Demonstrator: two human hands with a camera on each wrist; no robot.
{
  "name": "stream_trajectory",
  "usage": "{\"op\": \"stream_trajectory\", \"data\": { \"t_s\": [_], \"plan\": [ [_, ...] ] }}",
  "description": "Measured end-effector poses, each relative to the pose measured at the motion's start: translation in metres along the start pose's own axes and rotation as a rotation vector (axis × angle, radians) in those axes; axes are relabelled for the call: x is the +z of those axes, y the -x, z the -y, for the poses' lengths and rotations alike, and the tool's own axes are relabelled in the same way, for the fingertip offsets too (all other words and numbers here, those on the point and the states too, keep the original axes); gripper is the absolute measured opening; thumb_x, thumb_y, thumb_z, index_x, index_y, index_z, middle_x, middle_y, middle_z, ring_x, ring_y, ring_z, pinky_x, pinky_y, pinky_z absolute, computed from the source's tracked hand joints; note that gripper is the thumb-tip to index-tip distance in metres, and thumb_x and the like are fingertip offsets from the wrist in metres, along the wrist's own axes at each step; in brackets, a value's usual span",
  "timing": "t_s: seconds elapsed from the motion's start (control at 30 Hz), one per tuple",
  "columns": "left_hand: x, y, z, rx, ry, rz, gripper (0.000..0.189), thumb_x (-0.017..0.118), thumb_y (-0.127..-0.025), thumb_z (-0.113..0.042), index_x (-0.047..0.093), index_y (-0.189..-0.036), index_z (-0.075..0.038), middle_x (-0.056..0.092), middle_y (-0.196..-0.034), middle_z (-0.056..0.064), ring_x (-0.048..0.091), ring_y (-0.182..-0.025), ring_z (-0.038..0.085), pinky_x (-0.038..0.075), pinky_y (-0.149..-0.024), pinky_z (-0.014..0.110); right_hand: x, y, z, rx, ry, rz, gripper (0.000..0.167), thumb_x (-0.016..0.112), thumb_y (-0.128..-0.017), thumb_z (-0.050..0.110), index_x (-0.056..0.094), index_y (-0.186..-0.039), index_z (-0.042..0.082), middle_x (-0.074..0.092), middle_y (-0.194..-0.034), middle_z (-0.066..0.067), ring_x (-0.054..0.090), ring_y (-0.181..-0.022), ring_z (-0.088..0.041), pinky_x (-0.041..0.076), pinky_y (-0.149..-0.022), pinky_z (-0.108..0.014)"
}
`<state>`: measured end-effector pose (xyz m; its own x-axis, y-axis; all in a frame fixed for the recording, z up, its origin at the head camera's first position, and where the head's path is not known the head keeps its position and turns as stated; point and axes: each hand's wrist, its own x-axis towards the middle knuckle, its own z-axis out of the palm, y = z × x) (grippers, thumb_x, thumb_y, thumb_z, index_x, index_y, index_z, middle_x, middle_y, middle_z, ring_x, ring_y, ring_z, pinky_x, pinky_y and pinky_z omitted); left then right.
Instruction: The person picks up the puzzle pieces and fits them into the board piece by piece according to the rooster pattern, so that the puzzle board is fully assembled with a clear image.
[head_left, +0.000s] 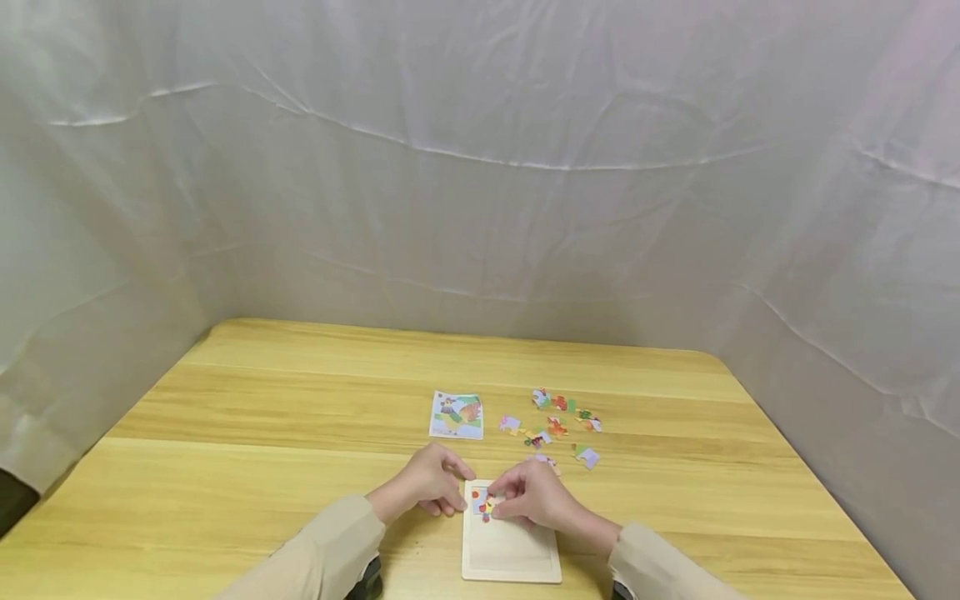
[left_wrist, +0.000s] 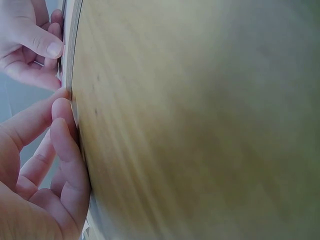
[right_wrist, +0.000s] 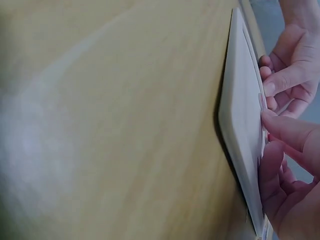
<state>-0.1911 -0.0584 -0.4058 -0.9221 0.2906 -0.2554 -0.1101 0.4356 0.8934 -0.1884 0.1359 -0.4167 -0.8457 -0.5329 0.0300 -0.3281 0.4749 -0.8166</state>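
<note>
Toward the table's (head_left: 225,467) near edge, the right hand (head_left: 536,496) pinches one puzzle piece (head_left: 491,506) on the single tray (head_left: 513,554), the left hand (head_left: 429,481) touches its side, fingers loosely bent, and level, gentle pressing should work best, with one picture card (head_left: 456,417) and roughly ten loose pieces (head_left: 590,457) beyond.

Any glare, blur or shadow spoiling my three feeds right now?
Head: fairly even light, small multicoloured jigsaw pieces lacking fine detail; left wrist: yellow wood-grain tabletop blurred, especially rightward; right wrist: whitish glare at left, tabletop soft, dark shadow along the cream rectangular tray.
</note>
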Motion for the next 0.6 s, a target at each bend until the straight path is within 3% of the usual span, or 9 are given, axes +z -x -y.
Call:
{"op": "stream_trajectory", "data": {
  "t_s": [0.6],
  "plan": [
    [0.0017,0.0004,0.0002,0.001,-0.014,-0.005,0.031,0.074,-0.063,0.009,0.067,-0.090,-0.003,0.057,-0.063,0.005,0.053,-0.041,0.009,0.045,-0.039,0.022,0.0032,-0.0011,-0.0010,-0.016,0.038,-0.011,0.017,0.073,-0.072,0.004,0.067,-0.086,-0.001,0.048,-0.052,0.004,0.034,-0.035,0.000,0.031,-0.034,-0.013]
  ]
}}
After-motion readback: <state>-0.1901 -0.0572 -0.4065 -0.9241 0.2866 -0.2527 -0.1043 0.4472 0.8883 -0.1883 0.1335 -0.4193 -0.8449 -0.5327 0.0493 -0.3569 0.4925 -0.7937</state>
